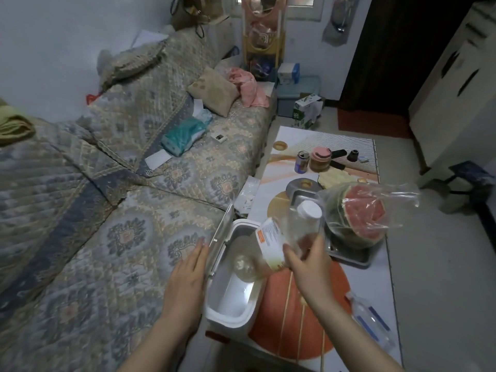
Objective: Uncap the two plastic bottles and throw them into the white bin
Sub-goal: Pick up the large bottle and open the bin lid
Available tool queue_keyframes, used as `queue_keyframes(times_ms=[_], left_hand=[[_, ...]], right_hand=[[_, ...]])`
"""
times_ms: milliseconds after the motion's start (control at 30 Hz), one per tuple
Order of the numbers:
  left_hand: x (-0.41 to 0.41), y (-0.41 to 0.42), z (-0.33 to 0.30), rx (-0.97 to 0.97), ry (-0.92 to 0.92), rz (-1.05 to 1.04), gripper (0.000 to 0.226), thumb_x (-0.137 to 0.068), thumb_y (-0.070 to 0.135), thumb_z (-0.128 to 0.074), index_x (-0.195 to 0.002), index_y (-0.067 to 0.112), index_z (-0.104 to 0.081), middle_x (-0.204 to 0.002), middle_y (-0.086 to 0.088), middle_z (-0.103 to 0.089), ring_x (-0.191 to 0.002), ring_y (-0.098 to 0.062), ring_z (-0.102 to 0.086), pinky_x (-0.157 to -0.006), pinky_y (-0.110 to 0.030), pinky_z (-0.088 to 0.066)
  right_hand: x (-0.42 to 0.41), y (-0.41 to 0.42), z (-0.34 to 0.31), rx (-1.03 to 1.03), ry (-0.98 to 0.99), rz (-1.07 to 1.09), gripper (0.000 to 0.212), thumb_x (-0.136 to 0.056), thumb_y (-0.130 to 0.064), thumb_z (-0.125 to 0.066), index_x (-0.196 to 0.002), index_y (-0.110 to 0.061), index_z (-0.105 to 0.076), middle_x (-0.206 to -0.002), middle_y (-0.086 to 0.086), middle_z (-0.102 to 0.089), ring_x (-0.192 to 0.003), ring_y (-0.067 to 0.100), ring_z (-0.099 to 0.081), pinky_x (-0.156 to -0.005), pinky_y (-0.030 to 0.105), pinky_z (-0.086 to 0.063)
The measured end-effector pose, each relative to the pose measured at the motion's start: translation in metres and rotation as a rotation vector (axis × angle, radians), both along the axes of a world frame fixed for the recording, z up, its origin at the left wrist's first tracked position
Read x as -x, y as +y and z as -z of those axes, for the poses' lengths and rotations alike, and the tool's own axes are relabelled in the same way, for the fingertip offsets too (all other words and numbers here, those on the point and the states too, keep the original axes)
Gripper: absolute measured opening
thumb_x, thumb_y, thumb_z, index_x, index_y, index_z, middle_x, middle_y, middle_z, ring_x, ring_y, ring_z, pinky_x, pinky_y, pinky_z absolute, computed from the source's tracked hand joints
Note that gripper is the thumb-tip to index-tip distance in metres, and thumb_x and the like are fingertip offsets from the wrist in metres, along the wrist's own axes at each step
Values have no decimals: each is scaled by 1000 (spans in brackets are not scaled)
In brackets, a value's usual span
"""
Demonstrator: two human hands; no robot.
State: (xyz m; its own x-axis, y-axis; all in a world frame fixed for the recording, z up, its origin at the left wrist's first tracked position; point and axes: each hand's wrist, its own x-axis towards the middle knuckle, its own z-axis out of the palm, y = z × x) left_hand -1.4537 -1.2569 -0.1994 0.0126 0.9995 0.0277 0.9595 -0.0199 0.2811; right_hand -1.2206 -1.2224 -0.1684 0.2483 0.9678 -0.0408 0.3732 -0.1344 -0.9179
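My right hand grips a clear plastic bottle with an orange-and-white label. It is tilted over the white bin, with its round base low and to the left above the bin's opening. A white cap sits on its upper right end. My left hand lies flat, fingers straight, against the bin's raised lid beside the sofa. A second clear bottle with a blue label lies on its side near the table's front right edge.
The bin stands between the quilted sofa and the low table. A bagged watermelon half in a metal tray sits just behind my right hand. A can, a jar and small dark items are farther back.
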Motion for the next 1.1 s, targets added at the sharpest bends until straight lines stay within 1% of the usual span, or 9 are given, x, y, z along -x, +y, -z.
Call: queue_keyframes(times_ms=[133, 267, 333, 467, 600, 700, 767, 933, 1100], left_hand=[[11, 1, 3, 39, -136, -5, 60, -90, 11, -51, -145, 23, -29, -148, -2, -39, -127, -26, -46, -102, -41, -40], [21, 0, 8, 35, -335, 15, 62, -89, 15, -54, -144, 34, -30, -143, 3, -46, -125, -19, -49, -98, -36, -45], [24, 0, 10, 35, -400, 29, 60, -91, 19, -54, -142, 38, -31, -140, 12, -45, -122, -12, -51, -95, -29, -46], [28, 1, 14, 77, -535, -2, 66, -87, 15, -62, -136, 50, -34, -130, 38, -39, -113, 5, -53, -87, -11, -44], [30, 0, 21, 114, -707, -60, 67, -84, 8, -66, -132, 49, -43, -121, 29, -55, -103, 5, -61, -83, -18, -52], [31, 0, 23, 125, -764, -79, 66, -83, 7, -67, -131, 47, -46, -115, 32, -57, -97, 7, -62, -74, -10, -51], [32, 0, 25, 123, -775, -97, 66, -82, 7, -68, -129, 49, -47, -112, 37, -56, -98, 9, -61, -73, -9, -51], [34, 1, 28, 127, -792, -109, 67, -82, 7, -68, -125, 54, -46, -113, 36, -54, -102, 10, -58, -75, -9, -51], [34, 0, 32, 124, -791, -120, 65, -83, 10, -69, -128, 51, -46, -114, 29, -57, -104, 4, -59, -80, -18, -53]], right_hand=[[30, 26, 19, 13, -116, -56, 29, -79, -16, -69, -94, -8, -45, -86, 3, -57, -79, 25, -55, -67, 37, -43], [50, 33, 44, 84, -216, -108, 35, -79, -18, -68, -100, -6, -42, -85, 5, -56, -81, 30, -58, -64, 35, -42], [59, 32, 56, 162, -248, -128, 47, -79, -18, -66, -114, -2, -39, -92, 10, -61, -87, 33, -60, -68, 37, -45], [71, 23, 75, 314, -333, -107, 45, -81, -24, -65, -111, -10, -34, -96, 13, -66, -84, 35, -63, -62, 34, -42], [82, 19, 91, 296, -394, -153, 68, -79, -12, -68, -129, -14, -22, -103, 18, -61, -88, 36, -60, -73, 46, -52], [89, 19, 98, 310, -540, -220, 81, -77, -13, -70, -139, -15, -17, -116, 16, -54, -99, 33, -56, -79, 44, -50], [91, 15, 102, 326, -552, -236, 76, -78, -13, -70, -137, -13, -22, -123, 16, -47, -104, 32, -55, -80, 43, -51], [77, 7, 103, 364, -658, -217, 52, -84, -16, -59, -128, -17, -32, -122, 9, -50, -96, 31, -59, -65, 35, -40], [57, 1, 101, 359, -660, -312, 43, -84, -20, -60, -121, -17, -38, -121, 7, -50, -96, 30, -58, -70, 39, -50]])
